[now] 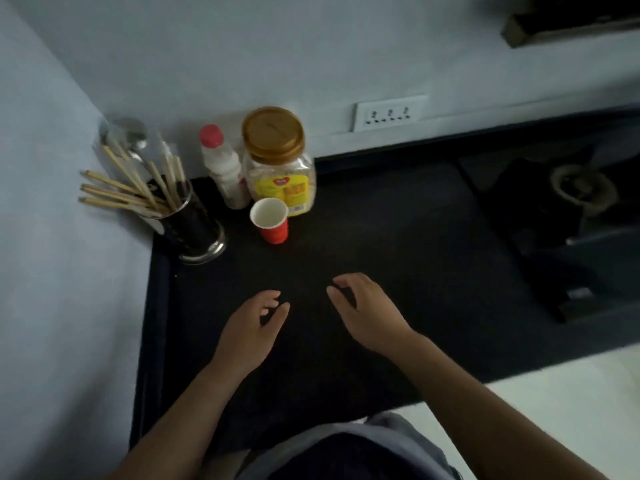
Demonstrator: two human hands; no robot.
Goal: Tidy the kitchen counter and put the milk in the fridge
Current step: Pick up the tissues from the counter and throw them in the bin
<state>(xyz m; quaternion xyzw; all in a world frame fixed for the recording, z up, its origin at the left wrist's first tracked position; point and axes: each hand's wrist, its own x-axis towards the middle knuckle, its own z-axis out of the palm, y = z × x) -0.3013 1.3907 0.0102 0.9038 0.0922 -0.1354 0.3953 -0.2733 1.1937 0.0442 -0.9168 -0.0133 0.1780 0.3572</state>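
left hand (249, 327), right hand (370, 313) relaxed, stove (554, 216) cropped, dim

The forearms (194, 403) are bare; a grey garment (412, 436) frames darker cloth (346, 457).

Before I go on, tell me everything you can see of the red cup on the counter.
The red cup is small, red outside and white inside, apparently paper. It stands upright, mouth open, and looks empty. It sits on the dark counter directly in front of the yellow-labelled jar; whether they touch cannot be told. The left hand and right hand hover nearer the camera, both clear of it.
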